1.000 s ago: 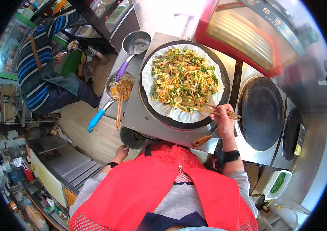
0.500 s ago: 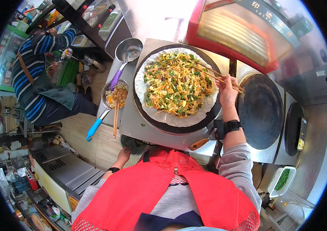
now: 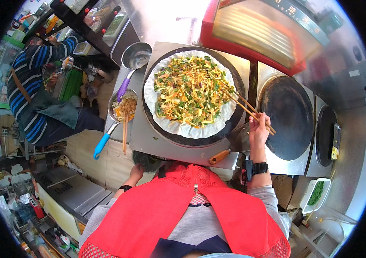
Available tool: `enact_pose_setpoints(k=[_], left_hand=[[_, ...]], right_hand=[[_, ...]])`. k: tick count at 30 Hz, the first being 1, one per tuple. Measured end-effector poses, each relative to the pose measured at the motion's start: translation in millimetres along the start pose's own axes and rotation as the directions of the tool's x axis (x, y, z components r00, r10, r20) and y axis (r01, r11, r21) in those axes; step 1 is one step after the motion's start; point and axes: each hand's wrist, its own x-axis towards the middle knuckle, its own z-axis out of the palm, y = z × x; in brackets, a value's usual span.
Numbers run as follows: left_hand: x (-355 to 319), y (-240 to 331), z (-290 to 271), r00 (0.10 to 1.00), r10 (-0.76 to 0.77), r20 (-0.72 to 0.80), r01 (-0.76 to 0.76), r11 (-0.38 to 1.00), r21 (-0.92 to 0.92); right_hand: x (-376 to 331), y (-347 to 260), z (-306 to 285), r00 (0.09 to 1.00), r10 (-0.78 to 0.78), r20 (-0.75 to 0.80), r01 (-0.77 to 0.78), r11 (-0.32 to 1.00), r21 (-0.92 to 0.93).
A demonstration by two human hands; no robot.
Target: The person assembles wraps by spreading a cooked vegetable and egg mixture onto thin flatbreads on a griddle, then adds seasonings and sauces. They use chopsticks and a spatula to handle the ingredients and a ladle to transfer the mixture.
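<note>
A pair of long wooden chopsticks [image 3: 244,104] is pinched in my right hand [image 3: 258,130]. Their tips touch the right side of a shredded vegetable filling [image 3: 191,90], with green, yellow and orange bits. The filling covers a thin pale pancake [image 3: 149,92] on a round dark griddle [image 3: 178,141]. Low at the counter's front edge, my left hand [image 3: 136,171] grips the rim of a bowl [image 3: 147,161] with dark contents. Just left of my right hand lies a scraper with a wooden handle [image 3: 220,157].
Left of the griddle are a metal ladle [image 3: 136,56] with a purple handle and a blue-handled pan [image 3: 116,112] of food with chopsticks in it. A second griddle [image 3: 286,116] is at right. Behind stands a red-framed glass case [image 3: 251,36]. A co-worker [image 3: 41,86] stands far left.
My right hand has come nearer to me, drawing the chopsticks down along the filling's right side. The whole view has shifted slightly; my left hand stays at the bowl.
</note>
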Motion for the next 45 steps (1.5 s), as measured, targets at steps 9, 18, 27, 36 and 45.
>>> enact_pose_setpoints(k=[9, 18, 27, 36, 45], left_hand=[[19.1, 9.0, 4.9, 0.999, 0.036, 0.011, -0.036, 0.999, 0.010], [16.9, -8.2, 6.7, 0.999, 0.020, 0.037, -0.019, 0.999, -0.029], [-11.5, -19.1, 11.1, 0.999, -0.042, 0.017, 0.044, 0.992, -0.119], [-19.3, -29.9, 13.9, 0.995, -0.103, 0.018, 0.104, 0.990, -0.091], [0.3, -11.3, 2.8, 0.999, -0.002, -0.039, -0.001, 0.996, -0.087]], right_hand=[[-57.4, -3.4, -2.7, 0.993, 0.114, -0.043, -0.115, 0.993, -0.022], [-7.2, 18.7, 87.3, 0.957, 0.064, 0.284, -0.030, 0.992, -0.123], [-24.1, 53.9, 152.7, 0.907, 0.121, 0.404, -0.053, 0.983, -0.175], [-45.8, 52.5, 147.1, 0.947, 0.169, 0.275, -0.087, 0.954, -0.288], [-42.1, 9.8, 64.8, 0.955, 0.203, 0.216, -0.141, 0.952, -0.272]])
